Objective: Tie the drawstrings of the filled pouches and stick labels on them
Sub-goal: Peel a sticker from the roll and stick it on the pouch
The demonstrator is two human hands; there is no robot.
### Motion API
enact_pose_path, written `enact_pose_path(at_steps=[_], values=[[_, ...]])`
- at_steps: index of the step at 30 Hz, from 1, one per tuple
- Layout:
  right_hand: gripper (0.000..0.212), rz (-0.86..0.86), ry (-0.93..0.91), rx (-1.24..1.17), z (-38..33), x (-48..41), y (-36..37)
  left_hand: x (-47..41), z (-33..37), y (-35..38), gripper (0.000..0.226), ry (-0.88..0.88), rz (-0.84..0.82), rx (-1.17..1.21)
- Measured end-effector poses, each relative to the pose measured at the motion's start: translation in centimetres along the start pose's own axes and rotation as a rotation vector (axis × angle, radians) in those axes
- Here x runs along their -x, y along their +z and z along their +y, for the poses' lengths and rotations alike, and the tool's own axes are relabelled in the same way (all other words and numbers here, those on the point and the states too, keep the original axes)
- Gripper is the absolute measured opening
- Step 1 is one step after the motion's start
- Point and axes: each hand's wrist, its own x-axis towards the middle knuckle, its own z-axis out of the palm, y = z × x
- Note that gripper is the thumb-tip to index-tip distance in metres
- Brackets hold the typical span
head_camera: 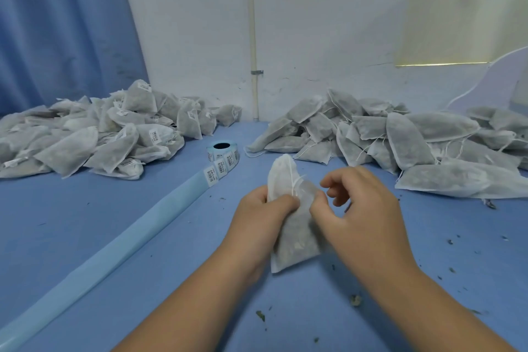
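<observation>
A white mesh pouch (294,237) filled with dark herbs is held upright over the blue table (85,223), its gathered neck pointing away from me. My left hand (265,214) grips the neck from the left. My right hand (354,208) pinches the pouch and its thin white drawstring (294,180) at the neck from the right. A roll of barcode labels (222,151) lies beyond the hands, its pale blue backing strip (114,248) trailing toward the lower left.
A heap of labelled pouches (94,137) lies at the back left. A heap of unlabelled pouches (400,137) with loose strings fills the back right. Herb crumbs (355,300) are scattered near my right forearm. A white wall stands behind, with a blue curtain (57,28) at left.
</observation>
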Motion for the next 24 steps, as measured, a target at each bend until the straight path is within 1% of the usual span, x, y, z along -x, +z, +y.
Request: enact_pose_path(at_steps=[4, 8, 12, 16, 18, 20, 22, 24], values=[[0.01, 0.03, -0.068, 0.075, -0.4, 0.4, 0.4, 0.3, 0.1, 0.2, 0.014, 0.046, -0.008, -0.032], [0.01, 0.0, -0.104, 0.067, -0.8, 0.5, 0.6, 0.6, 0.3, 0.4, 0.026, 0.096, -0.018, -0.072], [0.012, -0.018, -0.112, 0.04, -0.8, 0.5, 0.6, 0.8, 0.2, 0.6, 0.016, 0.086, -0.039, -0.068], [0.016, 0.051, -0.019, -0.077, -0.6, 0.1, 0.1, 0.5, 0.1, 0.5, 0.026, 0.088, -0.008, -0.067], [0.018, 0.104, 0.051, -0.151, -0.3, -0.2, -0.4, 0.5, 0.0, 0.3, 0.038, 0.085, 0.004, -0.053], [0.019, 0.146, 0.058, -0.152, -0.1, -0.4, -0.7, 0.5, 0.0, 0.3, 0.042, 0.073, -0.001, -0.029], [0.018, 0.171, -0.012, -0.075, -0.2, -0.4, -0.7, 0.6, -0.1, 0.4, 0.039, 0.057, -0.011, -0.011], [0.016, 0.174, -0.078, -0.008, -0.3, -0.1, -0.5, 0.6, -0.1, 0.5, 0.027, 0.049, -0.008, 0.005]])
